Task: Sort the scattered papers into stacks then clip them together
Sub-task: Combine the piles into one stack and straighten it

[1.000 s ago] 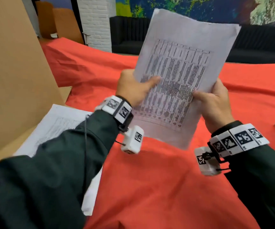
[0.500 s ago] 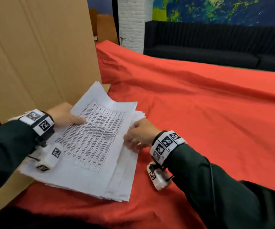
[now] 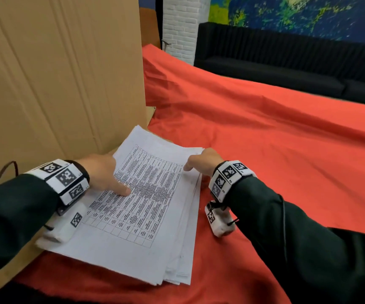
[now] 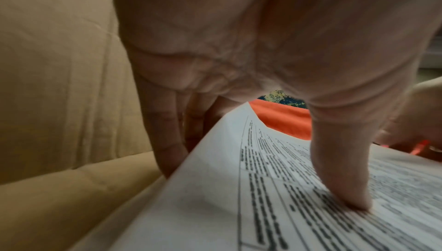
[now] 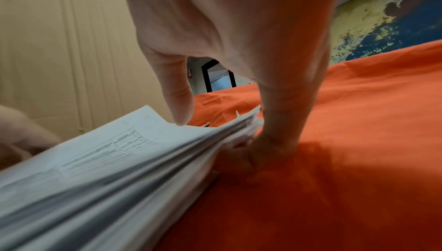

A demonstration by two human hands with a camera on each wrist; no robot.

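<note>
— What has moved since a second ago?

— You were holding one printed sheet up in both hands; now it lies on top of the stack of papers [image 3: 146,218], which sits on the red cloth [image 3: 275,150] over the desk, its left edge against the cardboard [image 3: 56,73].

— And your left hand [image 3: 102,172]?

— Its thumb [image 4: 344,179] presses flat on the top sheet's printed table, while the fingers [image 4: 167,141] reach down past the stack's left edge. Whether they curl under it, you cannot tell from these views.

— Your right hand [image 3: 205,160]?

— It grips the stack's far right corner: thumb [image 5: 179,100] on top, fingers [image 5: 275,132] curled against the side of the sheets down on the cloth.

— Can you read anything?

— The sheet carries a ruled table of dense black text, too blurred to read. The white bands on both wrists [image 3: 65,181] show black square codes, no words.
</note>
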